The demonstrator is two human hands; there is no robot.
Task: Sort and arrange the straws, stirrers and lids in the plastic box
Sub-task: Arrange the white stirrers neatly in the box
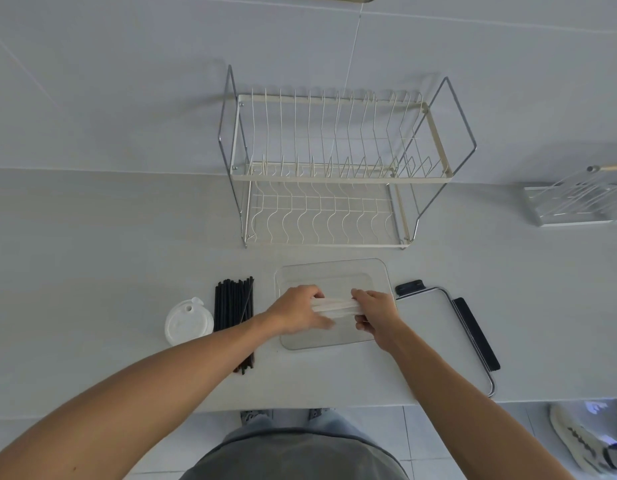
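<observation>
A clear plastic box (335, 268) lies on the white counter in front of me. Over its middle, my left hand (296, 315) and my right hand (376, 313) each grip one end of a bundle of pale wooden stirrers (336, 304), held level across the box. A bundle of black straws (232, 306) lies to the left of the box, partly under my left forearm. A stack of white cup lids (187, 322) sits further left.
The box's clear cover with black latches (438, 327) lies to the right. A two-tier wire dish rack (331, 168) stands behind the box against the wall. A clear holder (577, 202) sits at far right. The counter's front edge runs just below my forearms.
</observation>
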